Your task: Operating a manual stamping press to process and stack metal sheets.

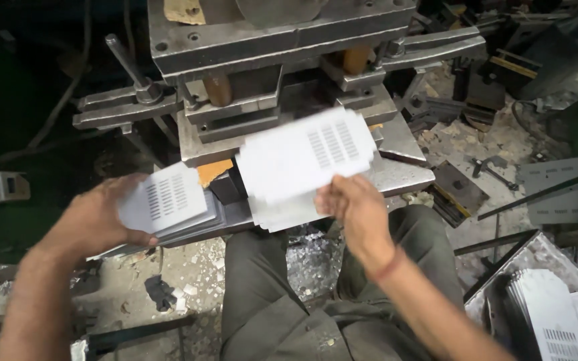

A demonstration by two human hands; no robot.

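Two grips: left hand (95, 217) clasping slotted stack (168, 200) from left; right hand (352, 204) pinching sheet (306, 157) at lower edge, before press (282, 40).

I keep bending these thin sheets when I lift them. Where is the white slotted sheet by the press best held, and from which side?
Probably by its plain near edge, from the seated side, as the right hand holds the slotted sheet: the slots sit toward the far end and the press blocks that side.
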